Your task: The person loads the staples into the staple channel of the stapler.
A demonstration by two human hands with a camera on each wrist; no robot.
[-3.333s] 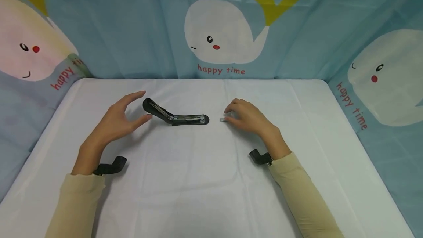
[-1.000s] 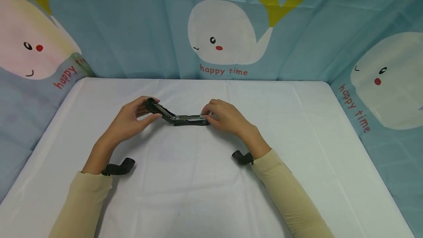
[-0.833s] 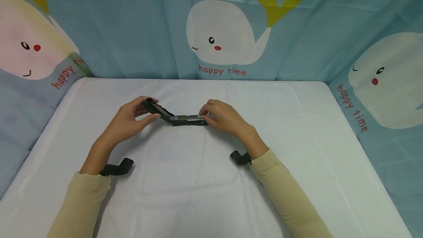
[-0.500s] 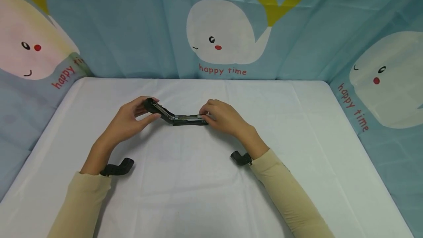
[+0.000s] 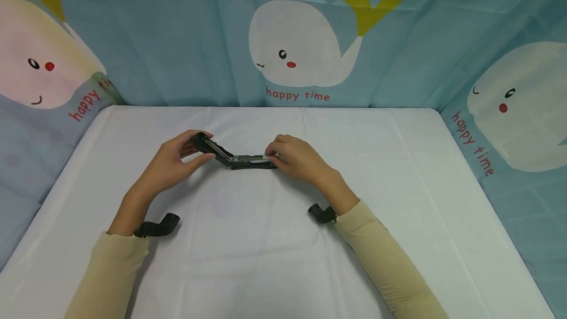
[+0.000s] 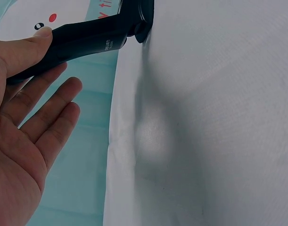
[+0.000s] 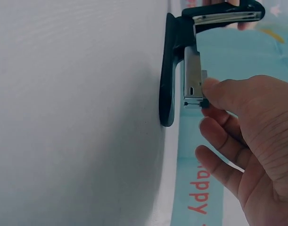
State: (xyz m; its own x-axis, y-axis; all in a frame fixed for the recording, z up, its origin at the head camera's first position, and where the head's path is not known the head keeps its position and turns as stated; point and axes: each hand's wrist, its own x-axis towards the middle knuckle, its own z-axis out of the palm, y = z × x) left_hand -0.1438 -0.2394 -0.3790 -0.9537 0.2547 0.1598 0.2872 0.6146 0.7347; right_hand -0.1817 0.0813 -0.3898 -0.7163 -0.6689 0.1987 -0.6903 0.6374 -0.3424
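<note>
I see soft light on the table (image 5: 261,265), with fuzzy gray shadows beside the left sleeve (image 5: 106,272) and right sleeve (image 5: 385,260), but both wrist views look darker, and the stapler (image 6: 85,40) has letters (image 6: 107,44) too blurry to read.

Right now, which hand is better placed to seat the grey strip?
Probably the right hand: it pinches the grey strip at one end of the stapler; the left hand grips the other.

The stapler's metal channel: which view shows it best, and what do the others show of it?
The right wrist view: the channel appears large there, its end visible beside the right hand. The head view shows a thin strip, its end hidden by that hand. In the left wrist view, I cannot make it out.
</note>
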